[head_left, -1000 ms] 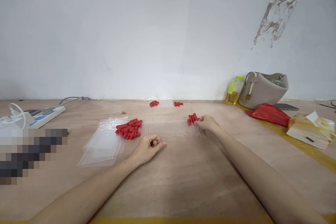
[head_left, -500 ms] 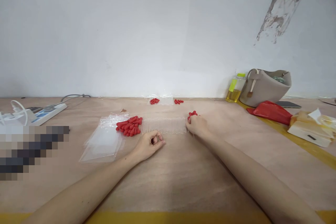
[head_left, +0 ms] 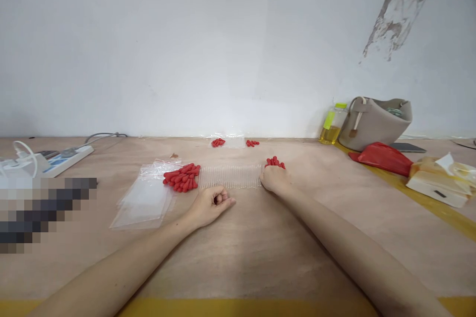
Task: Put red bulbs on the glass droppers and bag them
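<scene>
A row of thin, clear tubes (head_left: 228,177) lies side by side on the table between my hands. My left hand (head_left: 212,206) rests just in front of the row's left part, its fingers curled in and the thumb lying forward; nothing shows in it. At the row's right end, my right hand (head_left: 275,180) is closed with its back to me, hiding the fingertips and whatever they hold. Several red rubber bulbs (head_left: 274,161) show just beyond that hand, partly covered by it. A larger pile of red rubber bulbs (head_left: 182,177) sits at the row's left end.
Clear zip bags (head_left: 143,198) lie left of the bulb pile. Small groups of red bulbs (head_left: 218,142) and clear plastic are near the wall. A power strip (head_left: 70,160) is at left; a bottle (head_left: 332,126), grey bag (head_left: 375,121), red pouch (head_left: 385,158) and tissue pack (head_left: 439,181) at right.
My right hand has turned and shifted slightly left at the row's end, so its fingers are now hidden and more red bulbs show behind it. My left hand has barely moved.
</scene>
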`<state>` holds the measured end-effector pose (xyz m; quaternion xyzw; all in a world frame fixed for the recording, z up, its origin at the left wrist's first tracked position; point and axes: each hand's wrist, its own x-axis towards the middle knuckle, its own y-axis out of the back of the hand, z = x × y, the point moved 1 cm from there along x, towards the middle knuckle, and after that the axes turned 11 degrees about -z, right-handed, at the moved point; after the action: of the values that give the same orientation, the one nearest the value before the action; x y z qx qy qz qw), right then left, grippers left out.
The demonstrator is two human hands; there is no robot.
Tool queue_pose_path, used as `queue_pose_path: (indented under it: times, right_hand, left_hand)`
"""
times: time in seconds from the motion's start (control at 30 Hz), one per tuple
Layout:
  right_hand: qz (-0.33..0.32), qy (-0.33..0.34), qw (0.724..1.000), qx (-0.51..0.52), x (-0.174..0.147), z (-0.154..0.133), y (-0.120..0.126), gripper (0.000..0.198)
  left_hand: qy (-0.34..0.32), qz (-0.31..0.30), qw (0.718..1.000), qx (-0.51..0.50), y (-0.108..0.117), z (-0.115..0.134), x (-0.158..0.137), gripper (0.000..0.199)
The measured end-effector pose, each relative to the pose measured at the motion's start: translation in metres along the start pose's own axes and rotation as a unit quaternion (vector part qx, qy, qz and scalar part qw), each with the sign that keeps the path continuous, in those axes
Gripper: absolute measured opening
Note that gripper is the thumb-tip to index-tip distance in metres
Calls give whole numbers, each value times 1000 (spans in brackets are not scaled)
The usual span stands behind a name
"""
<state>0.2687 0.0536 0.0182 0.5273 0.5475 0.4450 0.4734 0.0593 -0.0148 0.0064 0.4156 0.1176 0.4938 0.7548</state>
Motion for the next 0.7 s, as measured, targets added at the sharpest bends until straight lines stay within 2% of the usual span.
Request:
queue_pose_path:
  times: [0.1, 0.2, 0.3, 0.4, 0.47, 0.53, 0.6, 0.7]
  right_hand:
    - [1, 8, 1000, 5, -1, -2, 3, 28]
    - [2, 15, 1000, 14, -6, -2, 11, 31]
    - [13, 61, 998, 10, -20, -2, 19, 34]
    - [12, 182, 983, -26, -43, -1, 22, 32]
    - [-5, 270, 961, -54, -57, -1, 20, 28]
    - [-20, 321, 944, -74, -67, 0, 16, 25]
    - [-30, 338, 936, -87, -72, 1, 13, 23]
    - [-39, 349, 932, -84, -71, 0, 9, 20]
  left_hand:
    - [-3, -2, 1000, 14, -2, 0, 0, 25]
    - [6, 44, 997, 57, 5, 0, 1, 22]
    - [2, 117, 978, 175, 30, -2, 6, 21]
    - [37, 135, 946, 293, 67, -8, 14, 16]
    - [88, 95, 927, 351, 86, -14, 20, 16]
    - [133, 37, 912, 387, 97, -21, 27, 16]
    - [155, 1, 904, 397, 100, -27, 34, 15]
    - [173, -13, 901, 398, 98, -33, 43, 14]
